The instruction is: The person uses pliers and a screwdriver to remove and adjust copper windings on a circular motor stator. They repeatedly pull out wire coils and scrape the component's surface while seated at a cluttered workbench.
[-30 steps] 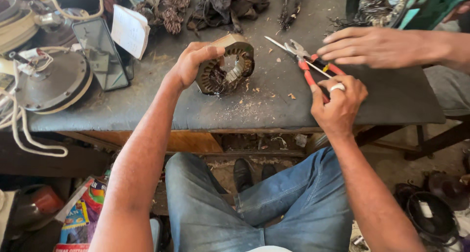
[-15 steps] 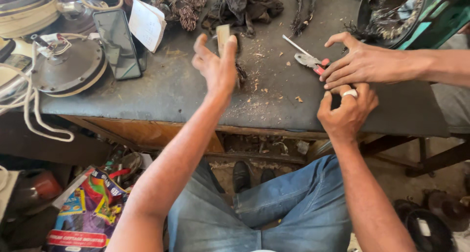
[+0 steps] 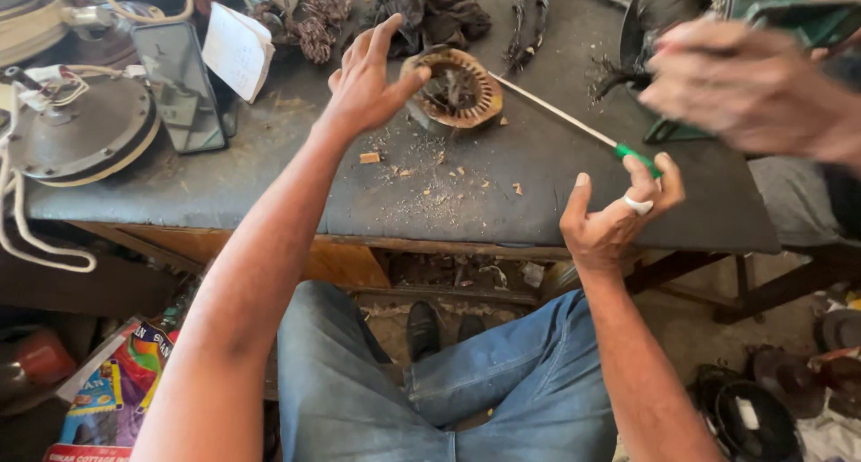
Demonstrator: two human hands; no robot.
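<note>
A round motor stator (image 3: pixel 456 87) with burnt windings leans tilted on the dark table (image 3: pixel 538 220). My left hand (image 3: pixel 368 76) hovers just left of it with fingers spread wide, the thumb touching its rim. My right hand (image 3: pixel 619 215) is at the table's front right edge, palm up, a ring on one finger. It pinches the green handle of a long screwdriver (image 3: pixel 574 126), whose thin shaft runs up-left to the stator. Another person's hand (image 3: pixel 753 85) is blurred above the table at the right.
A grey fan motor housing (image 3: pixel 76 130) with a white cord sits at the left, beside a dark flat slab (image 3: pixel 175 85) and a white paper (image 3: pixel 235 49). Tangled old wire (image 3: pixel 430 9) lies at the back. Chips (image 3: pixel 421 166) litter the middle. A green object (image 3: pixel 789 18) stands back right.
My left hand let go of the stator and spread open. The red-handled pliers have left my right hand, which now holds a green screwdriver. The other person's hand pulled back to the right.
</note>
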